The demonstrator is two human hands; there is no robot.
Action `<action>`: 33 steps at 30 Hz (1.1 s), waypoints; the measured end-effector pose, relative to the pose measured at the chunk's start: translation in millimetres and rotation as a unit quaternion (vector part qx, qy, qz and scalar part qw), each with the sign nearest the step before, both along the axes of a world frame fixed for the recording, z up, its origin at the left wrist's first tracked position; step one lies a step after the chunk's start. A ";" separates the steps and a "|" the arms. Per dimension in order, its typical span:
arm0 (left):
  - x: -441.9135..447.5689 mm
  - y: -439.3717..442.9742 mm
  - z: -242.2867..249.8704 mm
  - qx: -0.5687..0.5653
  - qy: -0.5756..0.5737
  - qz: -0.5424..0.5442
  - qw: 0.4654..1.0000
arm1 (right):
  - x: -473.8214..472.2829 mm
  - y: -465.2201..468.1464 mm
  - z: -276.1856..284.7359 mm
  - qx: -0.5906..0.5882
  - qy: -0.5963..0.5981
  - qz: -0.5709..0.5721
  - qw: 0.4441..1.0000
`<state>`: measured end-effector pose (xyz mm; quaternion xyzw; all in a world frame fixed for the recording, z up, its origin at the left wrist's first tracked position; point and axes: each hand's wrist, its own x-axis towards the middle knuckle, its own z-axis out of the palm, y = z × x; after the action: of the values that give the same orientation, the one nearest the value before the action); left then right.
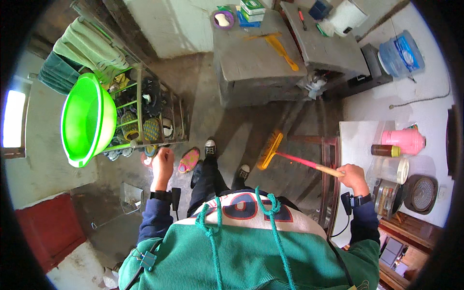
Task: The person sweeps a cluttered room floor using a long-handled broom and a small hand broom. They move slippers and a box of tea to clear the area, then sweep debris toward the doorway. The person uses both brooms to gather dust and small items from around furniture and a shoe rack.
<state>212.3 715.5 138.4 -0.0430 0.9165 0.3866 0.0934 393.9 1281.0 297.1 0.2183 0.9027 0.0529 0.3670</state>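
My right hand [352, 175] grips the wooden end of a broom [297, 160]. The broom's handle is pink further down, and its yellow-orange head [270, 151] is low over the concrete floor. My left hand [163, 164] is curled into a loose fist beside the corner of a shoe rack [137, 105], with nothing visible in it. Knitted slippers [151, 129] and other shoes fill the rack. A pink and yellow slipper [189, 160] lies on the floor by my left foot.
A green plastic basin [85, 119] leans on the rack's left side, near hanging towels [88, 47]. Ahead stands a grey-covered table [250, 54] with a yellow brush-like tool [282, 50]. At right, a white-topped table [357, 134] holds a pink thermos [402, 141] and jars. A metal dustpan [131, 197] lies at left.
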 end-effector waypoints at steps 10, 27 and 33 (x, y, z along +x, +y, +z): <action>-127.1 -13.6 86.9 0.018 0.156 -0.044 0.987 | -99.1 -73.7 -12.3 0.032 -0.010 -0.068 0.997; -136.5 -53.7 75.1 0.070 0.099 -0.017 0.992 | -165.2 -103.5 -26.0 -0.013 -0.038 -0.180 0.983; -136.4 -54.6 77.9 0.072 0.093 -0.014 0.993 | -178.0 -94.3 -29.2 -0.044 -0.090 -0.154 0.983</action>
<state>75.9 660.9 216.3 0.0126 0.8917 0.4521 0.0162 215.9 1186.6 267.9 0.3325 0.8230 -0.0242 0.4599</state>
